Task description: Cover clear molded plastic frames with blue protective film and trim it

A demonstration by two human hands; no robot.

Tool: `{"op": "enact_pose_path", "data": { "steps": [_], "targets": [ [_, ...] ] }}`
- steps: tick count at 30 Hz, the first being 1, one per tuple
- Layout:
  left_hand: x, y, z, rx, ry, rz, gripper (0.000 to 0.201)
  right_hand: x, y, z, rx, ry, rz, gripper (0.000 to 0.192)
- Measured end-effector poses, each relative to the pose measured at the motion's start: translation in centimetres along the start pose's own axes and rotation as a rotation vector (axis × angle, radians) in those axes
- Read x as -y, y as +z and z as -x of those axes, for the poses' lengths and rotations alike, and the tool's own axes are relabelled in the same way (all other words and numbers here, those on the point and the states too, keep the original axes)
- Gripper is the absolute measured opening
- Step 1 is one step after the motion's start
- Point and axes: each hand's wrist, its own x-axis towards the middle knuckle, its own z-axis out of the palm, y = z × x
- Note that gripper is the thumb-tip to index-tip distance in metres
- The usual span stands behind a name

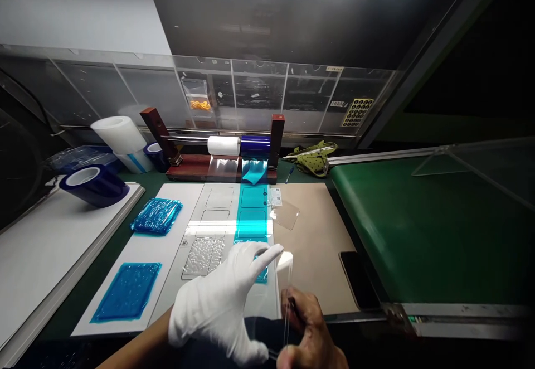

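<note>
Head cam: gloved left hand (221,307) pinches the top edge of a thin clear sheet (287,302) between thumb and forefinger, other fingers spread. Bare right hand (307,330) grips its lower edge, fingers curled shut. Blue film strip (252,213) lies just beyond the fingertips.

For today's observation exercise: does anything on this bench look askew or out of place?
Yes. One clear panel lies tilted on the brown mat, off the film strips. A blue roll rests on its side.
</note>
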Motion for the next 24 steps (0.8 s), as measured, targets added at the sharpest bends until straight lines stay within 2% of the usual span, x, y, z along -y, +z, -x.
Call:
{"op": "enact_pose_path", "data": {
  "steps": [2, 3, 6, 7, 10, 12, 13, 15, 17, 19, 21, 24],
  "targets": [
    [-0.3, 0.0, -0.2, -0.07, -0.018, -0.092, 0.12, -0.6, -0.2, -0.1, -0.157, -0.132, -0.099, 0.063],
    [-0.4, 0.0, -0.3, -0.112, -0.031, -0.147, 0.118, -0.9, -0.5, -0.4, -0.211, -0.154, -0.157, 0.062],
    [-0.1, 0.3, -0.6, -0.206, -0.07, -0.263, 0.111, -3.0, -2.7, -2.2, -0.29, -0.061, -0.181, 0.057],
    [0.1, 0.5, -0.7, -0.216, -0.078, -0.264, 0.11, -4.2, -3.6, -2.8, -0.306, -0.004, -0.092, 0.052],
    [1.7, 1.5, -0.5, -0.249, -0.127, -0.156, 0.113, -9.2, -5.9, -3.8, -0.25, 0.238, 0.436, 0.039],
    [3.1, 2.5, 0.0, -0.273, -0.2, 0.076, 0.116, -12.3, -6.8, -3.6, -0.183, 0.307, 0.651, 0.035],
    [3.8, 3.0, 0.3, -0.268, -0.244, 0.28, 0.115, -13.5, -7.0, -3.4, -0.162, 0.317, 0.695, 0.034],
    [5.2, 4.1, 1.1, -0.204, -0.301, 0.848, 0.105, -14.3, -7.0, -3.0, -0.161, 0.288, 0.731, 0.038],
    [6.2, 5.0, 1.9, -0.087, -0.309, 1.452, 0.1, -12.9, -6.4, -2.9, -0.173, 0.193, 0.791, 0.051],
    [6.7, 5.8, 2.5, -0.013, -0.293, 1.866, 0.107, -9.5, -5.3, -3.1, -0.149, 0.054, 0.84, 0.064],
    [6.8, 6.4, 2.9, 0.001, -0.29, 2.058, 0.112, -5.2, -3.5, -3.7, -0.049, -0.08, 0.853, 0.077],
    [6.9, 7.2, 3.2, -0.043, -0.284, 2.127, 0.113, 0.4, -0.2, -4.9, 0.166, -0.269, 0.86, 0.096]
  ]
}}
